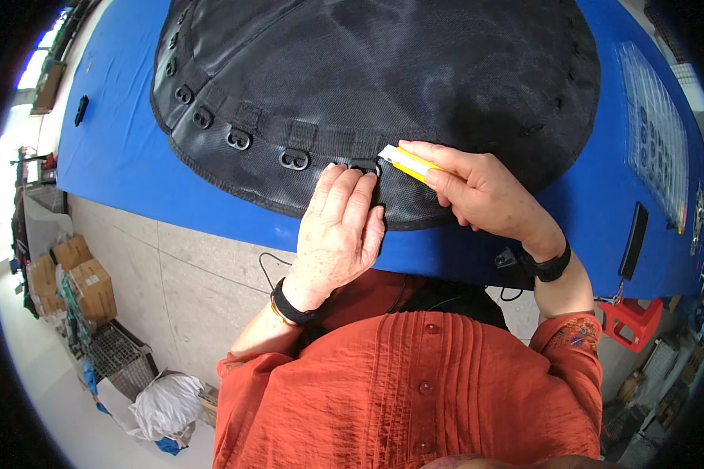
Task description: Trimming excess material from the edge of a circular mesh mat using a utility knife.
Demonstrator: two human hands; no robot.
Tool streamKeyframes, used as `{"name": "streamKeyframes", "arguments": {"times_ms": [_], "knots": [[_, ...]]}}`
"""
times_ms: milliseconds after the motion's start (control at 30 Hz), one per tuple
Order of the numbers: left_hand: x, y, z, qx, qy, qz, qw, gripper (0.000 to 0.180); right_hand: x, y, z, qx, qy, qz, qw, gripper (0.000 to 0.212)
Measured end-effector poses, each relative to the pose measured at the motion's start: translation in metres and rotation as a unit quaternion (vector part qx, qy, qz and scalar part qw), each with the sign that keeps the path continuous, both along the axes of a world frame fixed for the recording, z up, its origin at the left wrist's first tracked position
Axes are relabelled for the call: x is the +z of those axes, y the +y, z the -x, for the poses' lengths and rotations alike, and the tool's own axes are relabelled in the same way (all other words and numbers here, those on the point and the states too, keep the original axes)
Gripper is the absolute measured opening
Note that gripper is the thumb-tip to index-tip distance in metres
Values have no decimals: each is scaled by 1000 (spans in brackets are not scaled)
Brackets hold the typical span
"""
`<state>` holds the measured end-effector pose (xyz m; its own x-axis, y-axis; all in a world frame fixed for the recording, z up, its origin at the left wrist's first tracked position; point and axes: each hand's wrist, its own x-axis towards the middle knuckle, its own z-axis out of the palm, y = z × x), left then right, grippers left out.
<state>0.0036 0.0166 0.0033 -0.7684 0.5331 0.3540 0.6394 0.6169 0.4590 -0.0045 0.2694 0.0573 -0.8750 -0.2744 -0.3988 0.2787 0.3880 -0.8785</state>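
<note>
A large, round-edged piece of black mesh fabric (438, 70) lies across the blue table. Along its near edge run short webbing loops, each with a black plastic double-ring buckle (294, 159). My left hand (336, 227) presses its bent fingertips over one buckle at the middle of this edge, mostly hiding it; the thumb rests lower on the fabric. In my right hand (477, 187) is a yellow utility knife (411, 163), gripped between thumb and fingers. Its tip points left and meets the webbing just beside that buckle, close to my left fingertips.
The blue tabletop (117, 148) holds a small black item (81, 110) at left and a clear plastic sheet (655, 129) at right. A black strip (633, 241) lies near the right edge, above a red stool (632, 322). Cardboard boxes (91, 288) stand on the floor at left.
</note>
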Motion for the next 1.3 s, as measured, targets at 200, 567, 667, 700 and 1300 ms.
{"name": "streamKeyframes", "arguments": {"times_ms": [200, 567, 667, 700, 1300], "knots": [[2, 0, 0, 3, -1, 5, 1000, 45, 4, 0, 3, 10, 9, -4, 1000, 42], [1, 0, 0, 1, 0, -8, 1000, 45, 6, 0, 4, 11, -1, -11, 1000, 42], [1, 0, 0, 1, 5, -9, 1000, 45, 3, 0, 3, 16, 11, -15, 1000, 42], [1, 0, 0, 0, 6, -10, 1000, 45, 2, 1, 3, 17, 12, -15, 1000, 43], [20, -13, 6, -49, 13, -99, 994, 21, -4, 32, 13, -77, -4, 24, 997, 45]]}}
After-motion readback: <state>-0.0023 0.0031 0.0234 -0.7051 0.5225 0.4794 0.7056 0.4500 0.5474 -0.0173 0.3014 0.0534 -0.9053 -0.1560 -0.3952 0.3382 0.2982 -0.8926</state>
